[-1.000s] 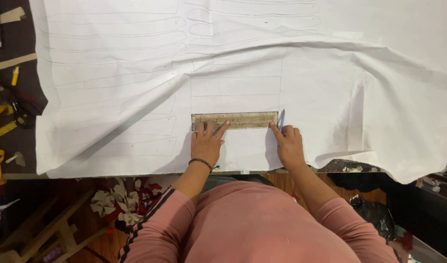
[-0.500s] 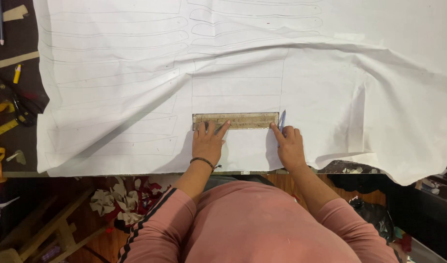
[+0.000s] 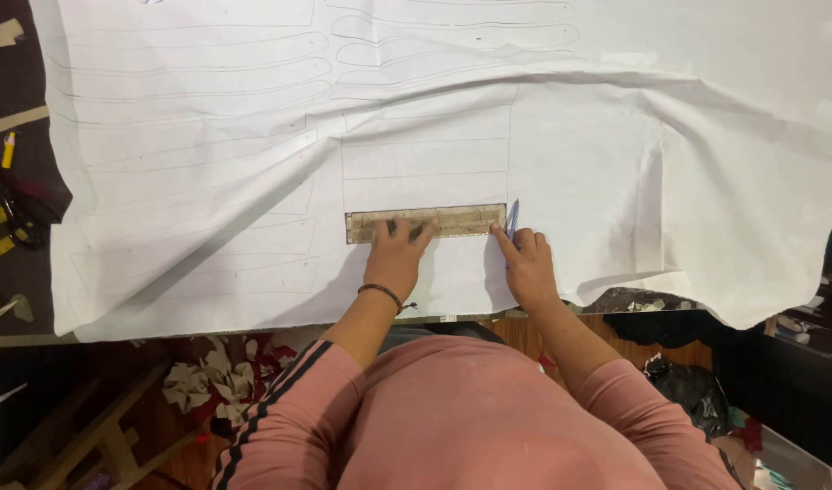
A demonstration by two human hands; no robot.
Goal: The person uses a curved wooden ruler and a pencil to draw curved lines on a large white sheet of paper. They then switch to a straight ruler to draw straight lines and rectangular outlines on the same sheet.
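Nothing much has shifted: left hand [image 3: 396, 263] is still pressed, fingers spread, on the worn rectangular template [image 3: 425, 222] on white fabric [image 3: 207, 181]; right hand [image 3: 528, 268] pinches a blue pen [image 3: 512, 218] at its end. Firm pressure is needed.

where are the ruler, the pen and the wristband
ruler [image 3: 461, 220], head view, bare right part of its face
pen [image 3: 512, 218], head view, blue shaft above the right hand
wristband [image 3: 381, 291], head view, dark band on the left wrist
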